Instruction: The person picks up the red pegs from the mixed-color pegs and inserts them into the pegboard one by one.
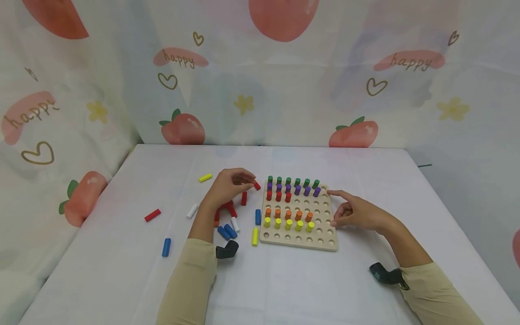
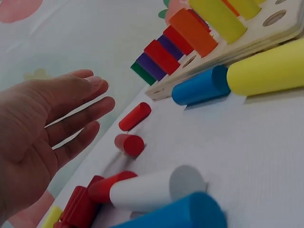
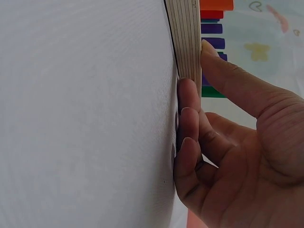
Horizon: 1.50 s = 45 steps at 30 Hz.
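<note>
A wooden pegboard [image 1: 300,244] lies on the table, with rows of green, purple, red, orange and yellow pegs upright in its holes. The red row holds three pegs at its left end. My right hand [image 1: 361,214] holds the board's right edge, thumb on top and the other fingers along the side, as the right wrist view [image 3: 237,137] shows. To the left of the board, my left hand [image 1: 229,186] hovers over the loose pegs, fingers extended and holding nothing. Just past its fingertips lies a red peg [image 1: 257,185]; another red peg [image 1: 244,198] is closer to me.
A blue peg [image 1: 257,217] and a yellow peg [image 1: 254,236] lie along the board's left side. Under the left wrist are several red, white and blue pegs [image 1: 230,231]. Farther left lie a red peg [image 1: 152,215], a blue peg [image 1: 166,247] and a yellow peg [image 1: 205,178].
</note>
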Motion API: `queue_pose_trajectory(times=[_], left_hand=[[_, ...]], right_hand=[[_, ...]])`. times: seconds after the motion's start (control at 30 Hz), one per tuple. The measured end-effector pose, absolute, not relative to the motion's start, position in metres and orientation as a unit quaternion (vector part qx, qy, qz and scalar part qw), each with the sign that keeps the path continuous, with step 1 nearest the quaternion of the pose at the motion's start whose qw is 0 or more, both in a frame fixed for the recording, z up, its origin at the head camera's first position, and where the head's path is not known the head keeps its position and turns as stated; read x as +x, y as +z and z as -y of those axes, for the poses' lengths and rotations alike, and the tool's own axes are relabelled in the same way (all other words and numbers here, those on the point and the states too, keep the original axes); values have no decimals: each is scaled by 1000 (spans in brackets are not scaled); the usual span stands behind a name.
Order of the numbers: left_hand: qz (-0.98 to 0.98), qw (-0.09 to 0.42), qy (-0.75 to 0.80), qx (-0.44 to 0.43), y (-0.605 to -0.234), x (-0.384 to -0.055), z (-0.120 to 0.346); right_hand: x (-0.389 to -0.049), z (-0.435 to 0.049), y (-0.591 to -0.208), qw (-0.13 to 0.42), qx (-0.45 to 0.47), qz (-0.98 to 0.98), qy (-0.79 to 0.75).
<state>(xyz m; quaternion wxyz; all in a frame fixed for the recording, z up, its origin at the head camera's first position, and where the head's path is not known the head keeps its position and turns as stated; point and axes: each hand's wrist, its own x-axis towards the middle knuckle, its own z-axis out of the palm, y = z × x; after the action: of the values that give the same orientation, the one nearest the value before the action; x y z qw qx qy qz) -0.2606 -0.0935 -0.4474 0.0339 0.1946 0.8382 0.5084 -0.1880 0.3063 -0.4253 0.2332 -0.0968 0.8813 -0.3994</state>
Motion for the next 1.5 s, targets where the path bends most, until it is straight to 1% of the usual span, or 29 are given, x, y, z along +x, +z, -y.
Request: queue_pose_trajectory(times=[0.27,0.77,1.07,1.5], left_hand=[[-849,19,506,150,-451,-260,105],[-866,47,483,124,-462,-259,113],[-881,74,436,170,-462,-255,117],[-884,78,420,190,-463,-255,117]], right_hand=[[-187,-307,-425,232,-96,-881,-400],[-189,-307,-423,227,-102,-882,-399],[-188,-307,-424,231,-96,-882,-400],[-188,-308,-425,227,-96,-884,-398]])
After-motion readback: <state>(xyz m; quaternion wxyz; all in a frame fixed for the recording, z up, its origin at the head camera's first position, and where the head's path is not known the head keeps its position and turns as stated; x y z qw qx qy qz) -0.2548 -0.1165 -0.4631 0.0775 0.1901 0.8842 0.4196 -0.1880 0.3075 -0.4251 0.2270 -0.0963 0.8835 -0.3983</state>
